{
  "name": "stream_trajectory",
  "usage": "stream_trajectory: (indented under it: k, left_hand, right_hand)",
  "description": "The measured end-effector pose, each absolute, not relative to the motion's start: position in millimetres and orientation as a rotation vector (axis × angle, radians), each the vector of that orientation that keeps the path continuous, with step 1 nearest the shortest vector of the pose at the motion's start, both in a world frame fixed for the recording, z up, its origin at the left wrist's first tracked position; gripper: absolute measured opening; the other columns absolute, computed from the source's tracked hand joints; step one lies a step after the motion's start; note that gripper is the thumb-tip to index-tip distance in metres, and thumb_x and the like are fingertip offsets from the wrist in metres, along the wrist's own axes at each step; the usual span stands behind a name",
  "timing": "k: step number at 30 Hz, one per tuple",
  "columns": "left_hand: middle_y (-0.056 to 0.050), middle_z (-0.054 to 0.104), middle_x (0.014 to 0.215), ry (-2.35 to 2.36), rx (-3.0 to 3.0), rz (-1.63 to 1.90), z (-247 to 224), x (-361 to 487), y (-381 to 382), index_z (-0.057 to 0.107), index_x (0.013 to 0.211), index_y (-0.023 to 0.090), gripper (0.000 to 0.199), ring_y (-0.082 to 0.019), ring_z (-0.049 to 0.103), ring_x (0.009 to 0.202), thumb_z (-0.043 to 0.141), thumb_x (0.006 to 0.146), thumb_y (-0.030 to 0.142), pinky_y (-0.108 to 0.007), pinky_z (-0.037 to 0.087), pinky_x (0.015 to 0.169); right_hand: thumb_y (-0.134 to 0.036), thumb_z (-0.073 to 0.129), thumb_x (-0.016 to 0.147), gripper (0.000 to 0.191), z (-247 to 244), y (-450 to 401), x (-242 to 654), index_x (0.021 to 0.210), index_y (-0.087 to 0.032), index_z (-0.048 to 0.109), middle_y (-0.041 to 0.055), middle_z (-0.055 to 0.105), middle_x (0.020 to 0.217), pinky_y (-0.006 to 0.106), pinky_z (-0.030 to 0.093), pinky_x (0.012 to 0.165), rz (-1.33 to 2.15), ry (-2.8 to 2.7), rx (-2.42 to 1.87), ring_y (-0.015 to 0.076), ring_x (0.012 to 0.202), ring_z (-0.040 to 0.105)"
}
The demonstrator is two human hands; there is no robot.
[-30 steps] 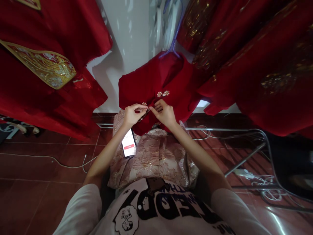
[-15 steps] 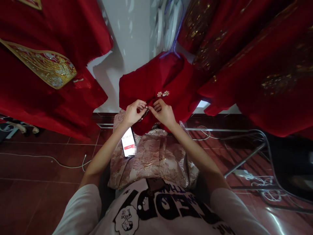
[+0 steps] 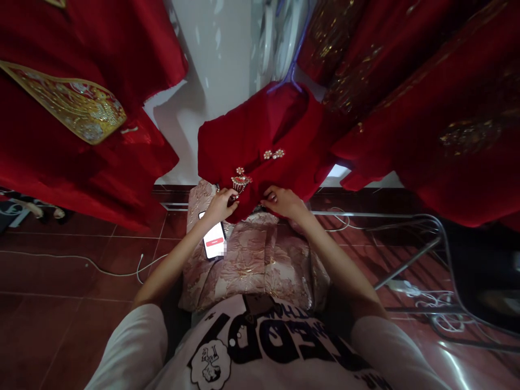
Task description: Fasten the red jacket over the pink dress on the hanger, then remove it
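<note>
A red garment [image 3: 239, 135] hangs in front of me from a purple hanger [image 3: 289, 78]. Pearl-like flower clasps [image 3: 274, 154] sit on its front, and a beaded ornament with a hanging fringe [image 3: 240, 182] lies lower left on the cloth. My left hand [image 3: 221, 206] is at the garment's lower left edge, just under the fringe, its thumb and fingers closed on the cloth. My right hand [image 3: 286, 202] has curled fingers against the lower right part of the garment; what lies between its fingertips is hidden.
Patterned pink brocade [image 3: 260, 254] covers my lap, with a lit phone [image 3: 213, 238] on it at left. Red embroidered garments [image 3: 81, 108] hang at left, more [image 3: 426, 119] at right. A metal-framed chair [image 3: 450, 265] and white cables [image 3: 447, 319] are at right.
Both hands have come down from the beaded ornament and moved apart, each towards its own side of the garment's lower edge. The ornament is now uncovered on the red cloth.
</note>
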State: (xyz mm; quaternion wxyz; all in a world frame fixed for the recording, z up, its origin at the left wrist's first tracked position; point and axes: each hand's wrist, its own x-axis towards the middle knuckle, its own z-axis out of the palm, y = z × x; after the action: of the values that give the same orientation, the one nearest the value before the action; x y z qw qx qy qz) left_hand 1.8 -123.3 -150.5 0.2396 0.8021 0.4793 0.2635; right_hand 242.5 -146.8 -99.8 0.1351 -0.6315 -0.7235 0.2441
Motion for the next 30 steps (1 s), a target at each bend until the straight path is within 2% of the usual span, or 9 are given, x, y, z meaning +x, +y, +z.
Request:
stream_trajectory:
  k: [3, 6, 9, 13, 18, 21, 26, 28, 30]
  left_hand:
    - [-0.006, 0.07, 0.086, 1.258, 2.061, 0.746, -152.2, 0.4, -123.0, 0.063, 0.095, 0.016, 0.011, -0.018, 0.067, 0.079, 0.062, 0.085, 0.022, -0.029, 0.052, 0.075]
    - [-0.006, 0.074, 0.086, 1.304, 2.066, 0.783, -150.2, 1.9, -126.3, 0.069, 0.093, 0.016, 0.016, -0.019, 0.069, 0.078, 0.062, 0.086, 0.028, -0.028, 0.051, 0.074]
    - [-0.006, 0.078, 0.094, 1.384, 2.129, 0.759, -146.3, 3.8, -130.2, 0.074, 0.098, 0.019, 0.019, -0.021, 0.072, 0.085, 0.062, 0.085, 0.024, -0.029, 0.051, 0.079]
    - [-0.005, 0.079, 0.088, 1.48, 2.122, 0.759, -146.0, 5.3, -130.4, 0.076, 0.099, 0.019, 0.021, -0.022, 0.073, 0.08, 0.062, 0.083, 0.022, -0.028, 0.051, 0.073]
    - [-0.007, 0.079, 0.095, 1.332, 1.886, 0.93, -152.2, 4.6, -125.1, 0.077, 0.094, 0.018, 0.022, -0.021, 0.075, 0.085, 0.058, 0.085, 0.024, -0.029, 0.055, 0.077]
    - [-0.008, 0.079, 0.098, 1.167, 1.775, 0.962, -152.2, 2.6, -122.7, 0.077, 0.088, 0.017, 0.021, -0.021, 0.074, 0.087, 0.063, 0.081, 0.031, -0.03, 0.056, 0.08]
    - [-0.006, 0.078, 0.084, 1.105, 1.76, 0.965, -148.7, -2.1, -120.0, 0.073, 0.079, 0.017, 0.023, -0.018, 0.07, 0.075, 0.075, 0.073, 0.04, -0.028, 0.054, 0.071]
    - [-0.006, 0.077, 0.083, 1.096, 1.755, 0.948, -149.2, -2.9, -119.3, 0.071, 0.083, 0.017, 0.022, -0.017, 0.069, 0.074, 0.075, 0.073, 0.037, -0.028, 0.054, 0.071]
    - [-0.005, 0.075, 0.081, 1.082, 1.735, 0.919, -151.5, -2.7, -118.9, 0.067, 0.096, 0.017, 0.023, -0.016, 0.07, 0.075, 0.069, 0.08, 0.033, -0.028, 0.054, 0.073]
  right_hand:
    - [-0.03, 0.072, 0.085, 0.02, -101.2, -147.6, 239.7, 0.101, -0.019, 0.066, 0.0049, 0.076, 0.096, 0.027, 0.052, 0.076, 0.765, -2.125, -1.823, 0.017, 0.086, 0.071]
    - [-0.026, 0.071, 0.085, 0.013, -102.5, -148.1, 239.9, 0.093, -0.018, 0.066, 0.0043, 0.076, 0.092, 0.024, 0.051, 0.073, 0.821, -2.126, -1.758, 0.0144, 0.081, 0.07]
    - [-0.023, 0.07, 0.086, 0.008, -102.2, -148.3, 240.0, 0.091, -0.017, 0.067, 0.0043, 0.076, 0.092, 0.022, 0.05, 0.071, 0.835, -2.129, -1.728, 0.0135, 0.08, 0.07]
    - [-0.021, 0.068, 0.087, 0.005, -101.1, -148.7, 238.1, 0.091, -0.018, 0.069, 0.004, 0.076, 0.093, 0.022, 0.049, 0.07, 0.824, -2.137, -1.742, 0.0136, 0.081, 0.07]
    - [-0.017, 0.07, 0.083, 0.009, -104.7, -148.1, 235.9, 0.092, -0.018, 0.069, 0.0034, 0.076, 0.094, 0.02, 0.049, 0.071, 0.826, -2.134, -1.719, 0.013, 0.083, 0.07]
    - [-0.017, 0.072, 0.081, 0.012, -107.4, -147.4, 235.6, 0.093, -0.017, 0.069, 0.0036, 0.076, 0.093, 0.02, 0.051, 0.072, 0.823, -2.132, -1.715, 0.013, 0.083, 0.07]
    - [-0.016, 0.069, 0.083, 0.011, -104.5, -149.4, 235.6, 0.094, -0.018, 0.071, 0.0041, 0.077, 0.092, 0.022, 0.052, 0.074, 0.82, -2.133, -1.762, 0.014, 0.084, 0.072]
    - [-0.019, 0.068, 0.085, 0.011, -101.3, -152.0, 235.3, 0.095, -0.02, 0.072, 0.0034, 0.077, 0.092, 0.024, 0.053, 0.074, 0.774, -2.144, -1.827, 0.0158, 0.085, 0.073]
    - [-0.024, 0.067, 0.087, 0.012, -98.7, -155.2, 234.3, 0.097, -0.021, 0.072, 0.0033, 0.077, 0.096, 0.027, 0.053, 0.076, 0.678, -2.167, -1.902, 0.0184, 0.09, 0.073]
